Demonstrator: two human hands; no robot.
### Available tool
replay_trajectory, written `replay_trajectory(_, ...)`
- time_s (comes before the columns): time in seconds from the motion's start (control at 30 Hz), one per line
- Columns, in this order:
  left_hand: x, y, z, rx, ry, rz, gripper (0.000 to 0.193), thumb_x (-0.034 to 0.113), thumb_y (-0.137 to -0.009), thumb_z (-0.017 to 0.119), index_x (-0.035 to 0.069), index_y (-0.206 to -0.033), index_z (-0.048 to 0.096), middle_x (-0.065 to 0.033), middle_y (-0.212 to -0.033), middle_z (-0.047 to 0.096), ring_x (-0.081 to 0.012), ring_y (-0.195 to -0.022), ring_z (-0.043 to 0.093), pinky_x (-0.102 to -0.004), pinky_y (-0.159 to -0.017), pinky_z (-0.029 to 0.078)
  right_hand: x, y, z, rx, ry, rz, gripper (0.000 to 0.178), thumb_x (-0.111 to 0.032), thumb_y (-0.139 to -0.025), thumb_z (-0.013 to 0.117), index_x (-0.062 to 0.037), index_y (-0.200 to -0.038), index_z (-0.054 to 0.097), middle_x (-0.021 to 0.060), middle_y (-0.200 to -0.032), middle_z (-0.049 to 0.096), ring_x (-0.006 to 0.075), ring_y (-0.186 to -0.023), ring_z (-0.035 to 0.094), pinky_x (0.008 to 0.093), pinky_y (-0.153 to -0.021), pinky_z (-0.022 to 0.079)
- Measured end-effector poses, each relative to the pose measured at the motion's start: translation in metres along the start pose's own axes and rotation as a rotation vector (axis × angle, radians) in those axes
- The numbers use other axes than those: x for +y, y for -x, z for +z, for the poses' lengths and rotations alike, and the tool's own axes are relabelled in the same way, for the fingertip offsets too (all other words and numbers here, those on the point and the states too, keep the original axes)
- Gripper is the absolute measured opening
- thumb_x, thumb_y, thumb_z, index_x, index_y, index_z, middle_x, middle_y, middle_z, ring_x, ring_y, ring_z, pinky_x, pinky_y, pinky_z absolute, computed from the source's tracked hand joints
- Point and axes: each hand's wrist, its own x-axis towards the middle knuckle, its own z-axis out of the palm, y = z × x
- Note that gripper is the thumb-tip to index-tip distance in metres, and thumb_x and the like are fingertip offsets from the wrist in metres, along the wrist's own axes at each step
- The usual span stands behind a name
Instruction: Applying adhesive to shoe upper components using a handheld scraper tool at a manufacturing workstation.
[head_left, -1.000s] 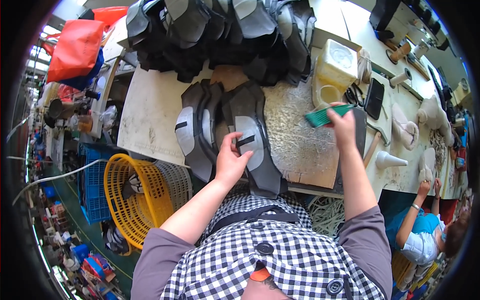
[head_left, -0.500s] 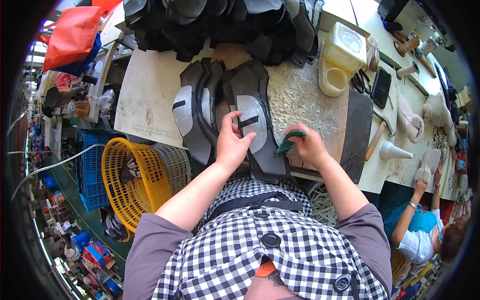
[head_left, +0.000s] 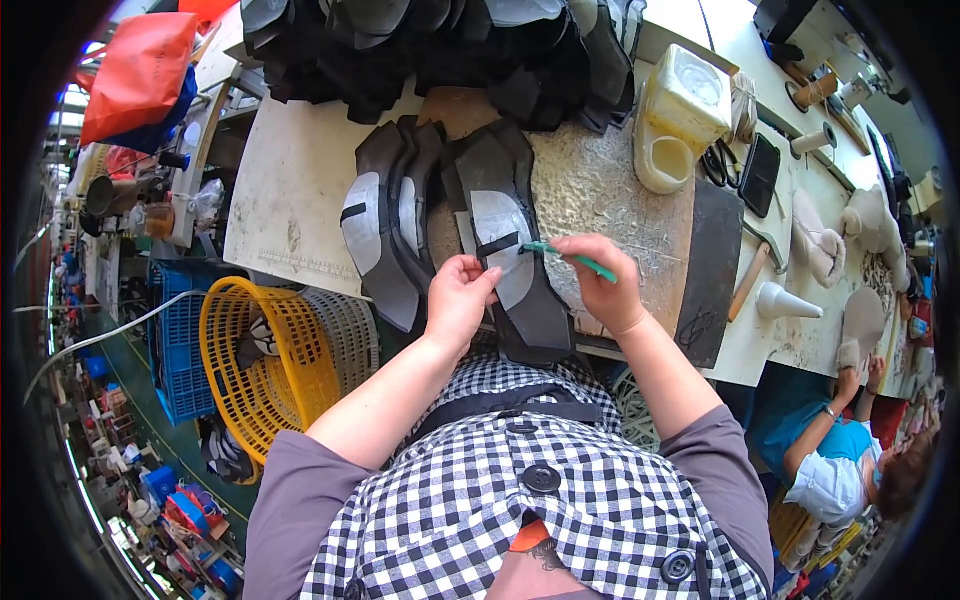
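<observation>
A stack of dark, curved flat shoe pieces (head_left: 540,300) lies in front of me. Its top piece bears a pale grey patch (head_left: 500,217) with a short black strip (head_left: 500,244) across it. My right hand (head_left: 602,270) grips a thin, flat green brush (head_left: 590,265), its dark tip at the strip's right end. At the patch's left edge is my left hand (head_left: 460,300), thumb and fingertips pressed together; whatever is between them is hidden. To the left sits a second stack of similar pieces (head_left: 370,225), also with a patch and black strip.
A dark heap of pieces (head_left: 440,60) fills the table's far side. At right are a yellowed glue container (head_left: 668,165), scissors (head_left: 722,165), a phone (head_left: 760,175), a hammer (head_left: 750,283) and a white cone (head_left: 790,301). A yellow basket (head_left: 215,340) stands left; another person (head_left: 840,450) works at right.
My right hand has raised the green brush and brought its tip left onto the black strip. My left hand has drawn back slightly toward me, its fingertips closing together.
</observation>
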Motion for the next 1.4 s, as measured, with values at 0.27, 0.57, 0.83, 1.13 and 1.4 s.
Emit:
replay_trajectory(0.27,-0.004,0.003,0.000,0.023,0.078,0.024,0.021,0.009,-0.085,0.067,0.000,-0.100,0.055,-0.0043,-0.089,0.061,-0.0103,-0.077,0.059,-0.0245,-0.068,0.050,-0.002,0.033,-0.042,-0.363,0.305,0.011,0.026,0.005,-0.072,0.062,-0.0076,-0.094,0.063,0.0101,-0.084,0.066,0.0262,-0.077,0.066,0.0327,-0.070,0.052)
replay_trajectory(0.57,-0.007,0.010,0.021,-0.106,0.150,0.237,0.029,0.000,-0.087,0.060,-0.003,-0.116,0.058,-0.0037,-0.101,0.065,-0.0082,-0.091,0.060,-0.0211,-0.080,0.046,-0.024,-0.019,0.026,0.131,-0.042,0.165,0.024,0.000,-0.088,0.059,-0.0051,-0.110,0.051,0.0071,-0.100,0.057,0.0147,-0.088,0.058,0.0270,-0.076,0.048)
replay_trajectory(0.83,-0.005,0.011,0.011,-0.127,0.233,0.064,0.028,0.003,-0.090,0.058,-0.002,-0.117,0.055,-0.0050,-0.106,0.065,-0.0092,-0.093,0.060,-0.0216,-0.081,0.046,-0.003,-0.015,0.026,0.224,0.147,0.021,0.021,-0.002,-0.089,0.059,-0.0043,-0.108,0.049,0.0078,-0.094,0.058,0.0170,-0.085,0.058,0.0276,-0.076,0.047)
replay_trajectory(1.13,-0.013,0.005,-0.009,-0.342,0.699,-0.037,0.022,0.012,-0.098,0.046,0.010,-0.119,0.053,-0.0030,-0.112,0.062,-0.0169,-0.100,0.060,-0.0330,-0.089,0.047,0.006,-0.024,0.030,0.193,-0.118,0.175,0.020,-0.004,-0.089,0.060,-0.0060,-0.108,0.052,0.0065,-0.091,0.058,0.0153,-0.076,0.058,0.0277,-0.068,0.048)
replay_trajectory(1.4,0.158,0.025,0.001,-0.179,0.414,0.815,0.031,0.002,-0.095,0.047,0.001,-0.127,0.048,-0.0074,-0.117,0.059,-0.0136,-0.105,0.055,-0.0273,-0.096,0.040,-0.008,-0.018,0.023,0.110,0.122,0.124,0.020,-0.003,-0.087,0.060,-0.0069,-0.105,0.054,0.0117,-0.092,0.061,0.0259,-0.080,0.064,0.0305,-0.068,0.049)
